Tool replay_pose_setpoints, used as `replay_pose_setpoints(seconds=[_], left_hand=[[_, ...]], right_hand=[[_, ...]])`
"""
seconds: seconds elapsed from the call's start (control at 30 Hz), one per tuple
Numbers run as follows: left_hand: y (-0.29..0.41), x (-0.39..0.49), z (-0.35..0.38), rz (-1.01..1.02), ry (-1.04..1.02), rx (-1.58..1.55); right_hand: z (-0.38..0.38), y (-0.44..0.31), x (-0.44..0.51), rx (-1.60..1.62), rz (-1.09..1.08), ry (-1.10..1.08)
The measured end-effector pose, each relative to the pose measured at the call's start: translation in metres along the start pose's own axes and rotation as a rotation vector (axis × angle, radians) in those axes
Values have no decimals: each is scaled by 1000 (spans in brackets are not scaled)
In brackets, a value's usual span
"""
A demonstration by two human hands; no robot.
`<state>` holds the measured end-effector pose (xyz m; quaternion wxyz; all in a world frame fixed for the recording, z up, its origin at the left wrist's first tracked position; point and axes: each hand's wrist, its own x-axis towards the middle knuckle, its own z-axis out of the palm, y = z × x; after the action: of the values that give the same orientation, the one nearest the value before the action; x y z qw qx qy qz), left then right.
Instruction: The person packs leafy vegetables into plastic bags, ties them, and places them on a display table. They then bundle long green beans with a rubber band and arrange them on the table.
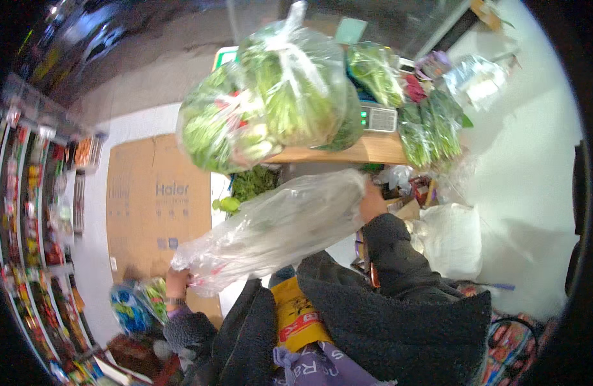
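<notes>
A large clear plastic bag (282,222) is stretched slantwise in front of my body. My left hand (177,283) grips its lower left end, and my right hand (373,200) grips its upper right end. Motion blur hides the fingertips, and whether the bag holds anything is unclear. Past it, knotted clear bags of leafy greens (296,96) bulge on a wooden counter (344,150). Another bag with greens and something red (224,123) hangs over the counter's left part. A scale with a lit green display (379,119) sits right of them.
Bagged greens (434,130) lie at the counter's right end. A flattened cardboard sheet (156,202) covers floor to the left, with packed shelves (31,207) beyond. Loose greens (253,183) are below the counter. A white sack (451,241) stands by the right wall.
</notes>
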<state>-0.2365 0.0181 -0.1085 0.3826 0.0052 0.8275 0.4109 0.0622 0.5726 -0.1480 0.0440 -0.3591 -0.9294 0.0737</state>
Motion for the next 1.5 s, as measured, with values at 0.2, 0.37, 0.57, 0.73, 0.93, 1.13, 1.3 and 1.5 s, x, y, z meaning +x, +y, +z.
replay_pose_setpoints(seconds=[0.2,0.37,0.57,0.73,0.93,1.13,1.3,1.5], left_hand=[[115,-19,64,433,-199,-927],[163,-11,122,466,-270,-1077],[248,-16,215,496,-52,285],[353,-38,303,405,-159,-334],[432,-45,367,499,-179,-221],[438,-21,398,459,-164,-267],[451,-13,417,632,-115,-189],[455,-12,401,672,-257,83]], right_hand=[[-69,74,-6,318,487,-429],[-57,156,10,148,282,-8],[-81,250,79,629,474,-20],[-111,286,130,939,345,-52],[-136,336,165,1055,298,89],[-146,417,193,200,534,508],[-144,438,225,219,639,238],[-147,457,240,-27,541,399]])
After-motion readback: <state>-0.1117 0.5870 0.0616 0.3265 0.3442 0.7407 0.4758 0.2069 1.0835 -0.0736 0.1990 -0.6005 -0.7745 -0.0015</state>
